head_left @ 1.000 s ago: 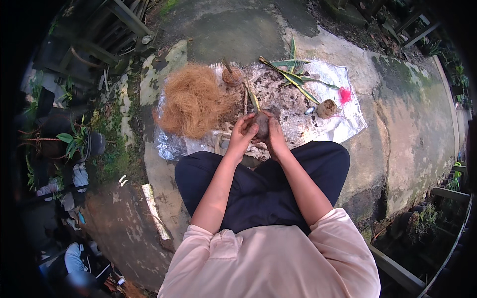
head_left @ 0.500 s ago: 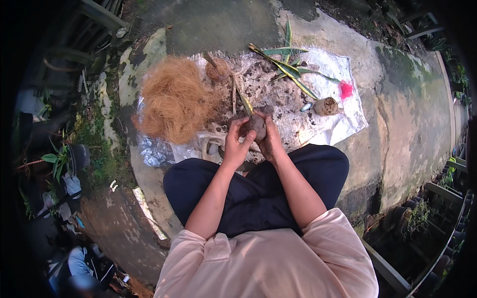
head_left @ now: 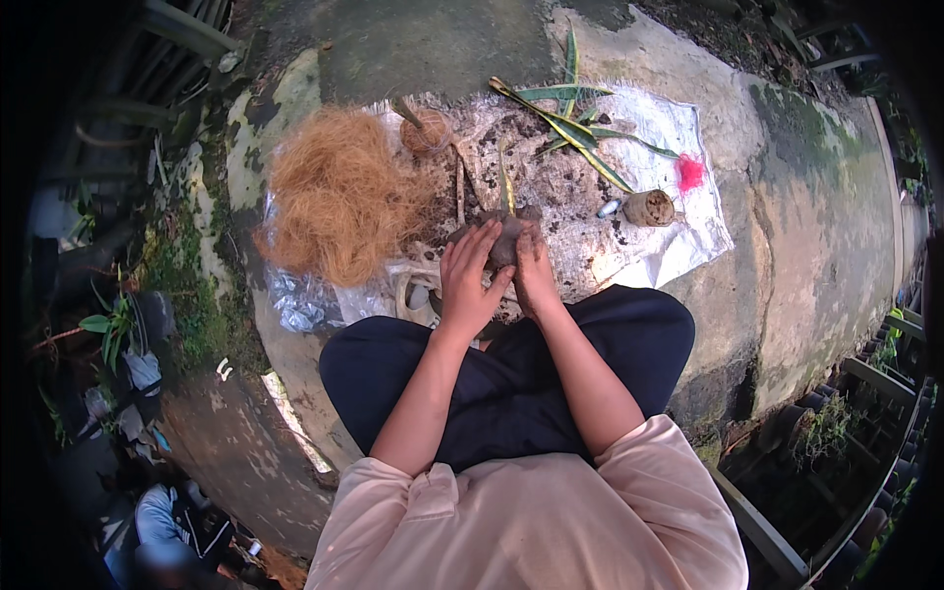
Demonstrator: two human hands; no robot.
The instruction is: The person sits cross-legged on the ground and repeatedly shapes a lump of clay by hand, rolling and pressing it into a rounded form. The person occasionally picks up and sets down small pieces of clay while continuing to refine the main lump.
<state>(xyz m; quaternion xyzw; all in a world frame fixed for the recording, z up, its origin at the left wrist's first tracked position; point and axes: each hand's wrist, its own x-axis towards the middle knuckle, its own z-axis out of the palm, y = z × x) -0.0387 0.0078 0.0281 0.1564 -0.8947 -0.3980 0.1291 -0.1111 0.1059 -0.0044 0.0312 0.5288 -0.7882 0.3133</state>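
Just in front of the crossed legs (head_left: 383,369), a lump of dark mud (head_left: 506,248) sits between the two hands, over the near part of the pale sheet (head_left: 710,218). A yellow and green leaf (head_left: 507,187) sticks up out of it. A half second ago the leaf leaned to the left; now it stands much straighter. The left hand (head_left: 467,267) has changed too: its fingers were bent at the side of the lump, and now they lie flatter over it. I think this means the mud is being turned and patted snug around the bottom of the leaf, and the lump looks nearly round but still a bit bumpy.

Both hands are pressed around the mud, one on each side. The left hand has its back up, with its fingers pointing away from the body and its thumb reaching in toward the lump. The right hand (head_left: 533,267) stands more on its edge, with its fingers up along the right side. Both arms come in from the body and meet at the mud. I cannot tell whether the lump rests on the sheet or is lifted a little
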